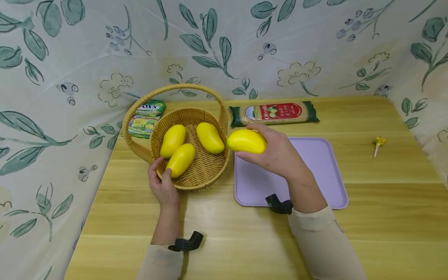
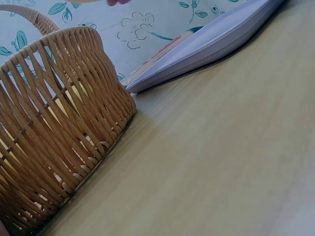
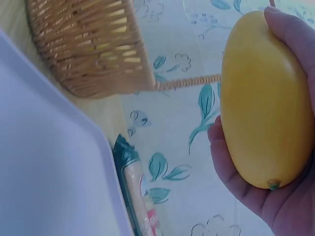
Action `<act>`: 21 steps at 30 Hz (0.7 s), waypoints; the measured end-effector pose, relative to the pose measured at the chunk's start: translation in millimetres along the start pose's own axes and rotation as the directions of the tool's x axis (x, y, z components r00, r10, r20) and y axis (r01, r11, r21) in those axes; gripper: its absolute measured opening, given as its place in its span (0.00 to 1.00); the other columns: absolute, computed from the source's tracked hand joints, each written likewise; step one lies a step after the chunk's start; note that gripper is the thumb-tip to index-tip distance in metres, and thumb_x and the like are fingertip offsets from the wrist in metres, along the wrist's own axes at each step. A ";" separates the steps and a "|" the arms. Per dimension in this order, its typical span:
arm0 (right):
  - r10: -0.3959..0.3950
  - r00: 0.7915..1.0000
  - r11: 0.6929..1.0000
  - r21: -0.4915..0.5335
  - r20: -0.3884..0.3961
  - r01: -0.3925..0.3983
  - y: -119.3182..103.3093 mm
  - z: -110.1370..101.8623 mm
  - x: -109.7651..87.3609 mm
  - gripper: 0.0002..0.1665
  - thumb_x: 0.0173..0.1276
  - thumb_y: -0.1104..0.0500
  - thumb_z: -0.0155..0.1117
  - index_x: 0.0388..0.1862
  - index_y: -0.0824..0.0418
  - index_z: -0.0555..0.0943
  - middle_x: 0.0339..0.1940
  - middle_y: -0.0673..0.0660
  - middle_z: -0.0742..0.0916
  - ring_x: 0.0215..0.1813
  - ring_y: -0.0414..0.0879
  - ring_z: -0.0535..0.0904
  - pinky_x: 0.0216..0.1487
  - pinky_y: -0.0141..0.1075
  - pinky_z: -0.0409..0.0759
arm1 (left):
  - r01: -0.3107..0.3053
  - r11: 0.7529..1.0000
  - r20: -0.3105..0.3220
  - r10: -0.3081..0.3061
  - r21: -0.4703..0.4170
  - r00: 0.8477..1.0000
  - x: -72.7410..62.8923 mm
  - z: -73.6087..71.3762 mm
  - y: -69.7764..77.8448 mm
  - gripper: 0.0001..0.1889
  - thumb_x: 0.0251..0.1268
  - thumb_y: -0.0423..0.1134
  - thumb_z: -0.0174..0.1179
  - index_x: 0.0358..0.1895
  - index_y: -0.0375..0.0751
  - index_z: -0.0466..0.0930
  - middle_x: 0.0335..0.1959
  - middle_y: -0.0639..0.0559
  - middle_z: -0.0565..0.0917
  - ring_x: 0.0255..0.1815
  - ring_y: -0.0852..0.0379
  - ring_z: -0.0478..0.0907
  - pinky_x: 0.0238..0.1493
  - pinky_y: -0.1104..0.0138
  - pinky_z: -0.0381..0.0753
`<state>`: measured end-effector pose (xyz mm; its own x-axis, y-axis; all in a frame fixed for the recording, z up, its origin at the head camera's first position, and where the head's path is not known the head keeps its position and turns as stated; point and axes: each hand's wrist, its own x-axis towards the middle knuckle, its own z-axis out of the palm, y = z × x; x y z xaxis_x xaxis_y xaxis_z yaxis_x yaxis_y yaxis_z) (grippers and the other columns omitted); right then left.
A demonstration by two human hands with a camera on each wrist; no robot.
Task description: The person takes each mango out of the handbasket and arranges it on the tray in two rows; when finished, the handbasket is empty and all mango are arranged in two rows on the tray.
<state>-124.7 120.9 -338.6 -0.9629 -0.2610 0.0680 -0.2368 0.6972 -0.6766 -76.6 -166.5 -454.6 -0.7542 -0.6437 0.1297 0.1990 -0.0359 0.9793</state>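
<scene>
A yellow mango (image 1: 247,141) is held in my right hand (image 1: 276,151), fingers and thumb around it, above the left back corner of the lilac tray (image 1: 252,196). In the right wrist view the mango (image 3: 266,98) shows its stem end low down. To the left stands a wicker basket (image 1: 206,177) with a tall handle. Inside it lie three mangoes: one at the back left (image 1: 173,140), one at the right (image 1: 210,138), one at the front (image 1: 181,159). My left hand (image 1: 164,188) grips the basket's front left rim, its thumb near the front mango.
A pasta packet (image 1: 274,112) lies behind the tray. Green snack packs (image 1: 145,118) sit behind the basket, partly hidden by its handle. Far right on the wooden table (image 1: 392,217) is a small yellow lollipop-like thing (image 1: 378,144). A leaf-patterned cloth (image 1: 245,46) hangs behind.
</scene>
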 end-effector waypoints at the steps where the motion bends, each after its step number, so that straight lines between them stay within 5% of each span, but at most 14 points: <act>1: 0.017 1.000 1.000 -0.008 0.002 -0.017 3.5 -0.7 -1.0 0.42 0.59 0.38 0.76 0.70 0.48 0.74 0.59 0.54 0.83 0.46 0.51 0.77 0.43 0.43 0.77 | 0.000 1.000 0.000 0.000 -0.002 1.000 0.3 0.0 -0.1 0.19 0.64 0.26 0.49 0.57 0.37 0.78 0.61 0.53 0.76 0.70 0.61 0.65 0.76 0.64 0.54; 5: 0.079 0.997 0.996 -0.051 0.025 -0.078 17.3 -1.9 -5.6 0.38 0.67 0.37 0.67 0.71 0.52 0.71 0.52 0.58 0.82 0.44 0.53 0.76 0.42 0.44 0.75 | -0.003 1.000 0.001 0.003 0.000 1.000 1.2 -0.1 -1.0 0.19 0.64 0.25 0.49 0.57 0.38 0.78 0.61 0.50 0.76 0.70 0.61 0.65 0.76 0.64 0.53; 14: 0.137 0.990 0.990 0.024 0.032 -0.138 41.8 -17.7 -18.0 0.35 0.81 0.40 0.44 0.77 0.58 0.61 0.55 0.65 0.77 0.52 0.60 0.73 0.53 0.53 0.75 | -0.020 1.000 -0.010 0.020 -0.012 1.000 0.2 -0.1 -1.5 0.19 0.63 0.25 0.50 0.56 0.37 0.79 0.57 0.58 0.77 0.69 0.61 0.66 0.75 0.64 0.54; 21: 0.105 0.986 0.994 0.022 -0.133 -0.103 52.4 -25.4 -22.2 0.33 0.83 0.42 0.41 0.80 0.52 0.62 0.61 0.67 0.77 0.55 0.63 0.72 0.56 0.61 0.74 | -0.038 0.999 -0.009 0.038 -0.005 0.999 0.1 0.2 -1.4 0.19 0.63 0.24 0.49 0.56 0.33 0.78 0.56 0.59 0.78 0.68 0.62 0.67 0.75 0.64 0.55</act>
<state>-119.0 180.2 -357.0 -0.9911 -0.0952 0.0931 -0.1331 0.7054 -0.6962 -77.0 -166.4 -455.9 -0.7402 -0.6518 0.1651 0.2305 -0.0154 0.9729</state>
